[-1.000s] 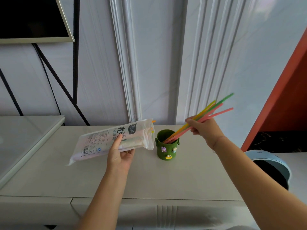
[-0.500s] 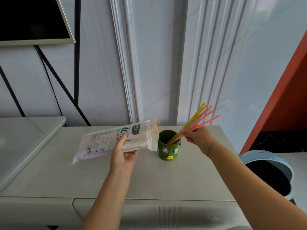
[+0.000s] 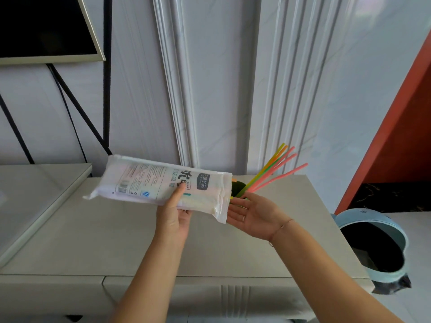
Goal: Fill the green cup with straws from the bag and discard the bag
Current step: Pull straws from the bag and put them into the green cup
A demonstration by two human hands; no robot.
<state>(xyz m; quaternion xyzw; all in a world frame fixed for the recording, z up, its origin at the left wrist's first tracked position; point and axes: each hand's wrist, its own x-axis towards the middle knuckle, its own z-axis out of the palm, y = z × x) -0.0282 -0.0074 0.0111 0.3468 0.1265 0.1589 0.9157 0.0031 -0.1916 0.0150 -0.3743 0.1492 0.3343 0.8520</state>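
Straws [image 3: 275,170] lean in cup on beige counter [image 3: 93,234]; left hand [image 3: 172,217] grips bag [image 3: 158,183], right hand [image 3: 254,215] spread empty.

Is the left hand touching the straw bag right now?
Touching. The head view shows the left hand gripping the straw bag from below, thumb pressed flat on its printed face, holding it in the air above the counter.

The bag [image 3: 161,185] is thin, crinkled plastic film, milky white with a soft sheen and printed lettering. The straws [image 3: 274,170] look like smooth, bright plastic. The counter [image 3: 93,241] has a smooth, pale, matt finish. The wall [image 3: 221,78] is glossy, marble-veined panelling. The bin [image 3: 396,229] is smooth light-blue plastic.
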